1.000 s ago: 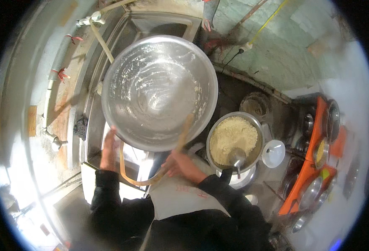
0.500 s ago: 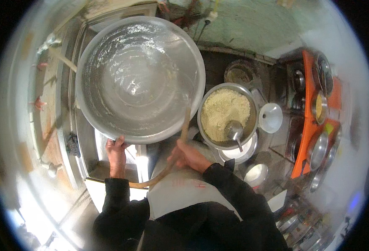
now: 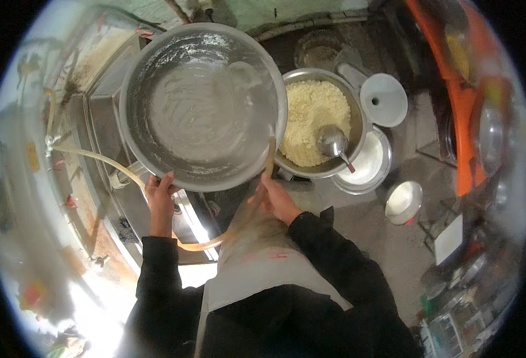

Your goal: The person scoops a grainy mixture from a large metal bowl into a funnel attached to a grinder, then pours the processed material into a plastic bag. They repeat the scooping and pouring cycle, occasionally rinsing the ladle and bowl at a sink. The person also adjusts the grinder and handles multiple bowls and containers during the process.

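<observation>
A wide metal basin [image 3: 191,119] with whitish smears inside is held tilted in front of me. My left hand [image 3: 160,200] grips its near-left rim, thumb on top. In my closed right hand [image 3: 274,201] is a tan hose [image 3: 270,156], its end pointing over the right rim into the basin. The hose loops below the basin, passes my left wrist and runs to a tap [image 3: 50,142] at the left. Thin murky liquid seems to lie on the basin's floor.
Right of the basin, a metal pot [image 3: 360,134] holds pale yellow crumbly meal [image 3: 314,116] and a metal ladle [image 3: 333,141]. A white funnel [image 3: 391,89], a bowl of white stuff [image 3: 401,200] and an orange shelf [image 3: 454,101] stand farther right. The sink [image 3: 182,253] lies below the basin.
My view has turned, so the surroundings sit differently. The basin's floor looks greyer with fewer white streaks. Both hands keep their grips on the basin and hose.
</observation>
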Motion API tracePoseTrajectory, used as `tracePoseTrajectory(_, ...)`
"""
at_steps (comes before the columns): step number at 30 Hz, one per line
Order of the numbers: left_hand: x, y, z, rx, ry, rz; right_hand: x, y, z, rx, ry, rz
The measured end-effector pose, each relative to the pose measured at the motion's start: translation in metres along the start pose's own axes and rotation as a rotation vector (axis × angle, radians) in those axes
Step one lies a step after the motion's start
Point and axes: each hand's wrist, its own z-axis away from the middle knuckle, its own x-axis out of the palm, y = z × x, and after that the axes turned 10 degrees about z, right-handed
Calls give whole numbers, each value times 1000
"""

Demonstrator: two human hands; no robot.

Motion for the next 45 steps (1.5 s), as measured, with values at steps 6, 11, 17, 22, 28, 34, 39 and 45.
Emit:
tracePoseTrajectory(6,59,2,2,30,-102,-257,-35,23,3,8,-45,-141)
tracePoseTrajectory(11,91,-4,0,85,-167,-371,-37,38,-3,65,-158,-297)
tracePoseTrajectory(17,113,0,-15,136,-231,-577,-14,18,3,159,-341,-348)
tracePoseTrajectory(22,128,5,-22,76,-263,-518,13,-9,-3,-78,-409,-159)
tracePoseTrajectory(28,138,18,-36,89,-301,-559,4,9,-20,40,-241,-248)
tracePoseTrajectory(34,154,35,-45,110,-348,-625,-47,33,-8,16,-35,-366)
tracePoseTrajectory(39,188,58,-50,124,-378,-813,-66,37,-15,-6,42,-332)
tracePoseTrajectory(45,259,77,-62,257,-560,-1126,-65,41,-20,16,-17,-410)
